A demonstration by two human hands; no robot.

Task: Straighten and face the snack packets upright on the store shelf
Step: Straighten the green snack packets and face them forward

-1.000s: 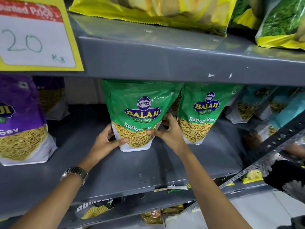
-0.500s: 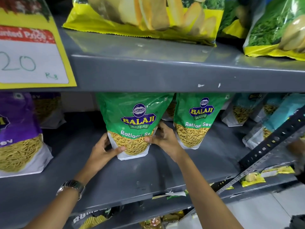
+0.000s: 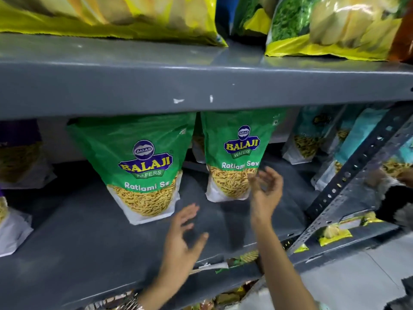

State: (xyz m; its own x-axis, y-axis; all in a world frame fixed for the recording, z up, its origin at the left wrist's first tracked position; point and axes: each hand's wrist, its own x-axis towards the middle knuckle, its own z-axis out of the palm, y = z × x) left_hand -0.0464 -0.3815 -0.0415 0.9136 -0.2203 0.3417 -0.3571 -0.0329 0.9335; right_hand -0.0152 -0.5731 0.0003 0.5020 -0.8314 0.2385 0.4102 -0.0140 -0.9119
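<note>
Green Ratlami Sev packets stand upright on the grey metal shelf (image 3: 89, 231), labels facing out. Taking the front packet (image 3: 143, 166) as landmark: a second green packet (image 3: 237, 153) stands just to its right and slightly further back. The left hand (image 3: 181, 238) hovers below and right of the front packet, fingers spread and holding nothing. The right hand (image 3: 266, 186) is further right, open with loosely curled fingers at the second packet's lower right corner; actual contact cannot be judged. Purple packets (image 3: 20, 153) stand well left of it, teal packets (image 3: 312, 135) far right.
</note>
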